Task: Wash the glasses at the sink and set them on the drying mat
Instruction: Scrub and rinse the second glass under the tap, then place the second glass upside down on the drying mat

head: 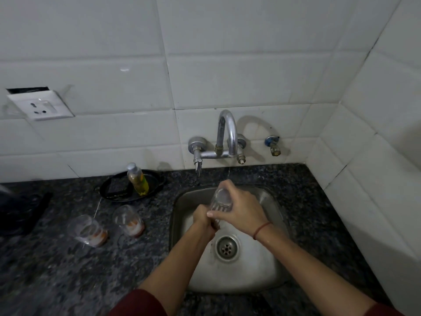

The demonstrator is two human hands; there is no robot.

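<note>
Over the steel sink I hold a clear glass under a thin stream of water from the tap. My right hand wraps round the glass from the right, thumb across its side. My left hand grips the lower end of the glass from below, and the glass's base is hidden by both hands. Two dirty glasses stand on the dark counter to the left, one nearer me and one closer to the sink, both with orange and white residue at the bottom.
A black tray behind the dirty glasses holds a soap bottle and a dark sponge. The drain lies below my hands. A black object sits at the far left. Tiled walls close the back and right.
</note>
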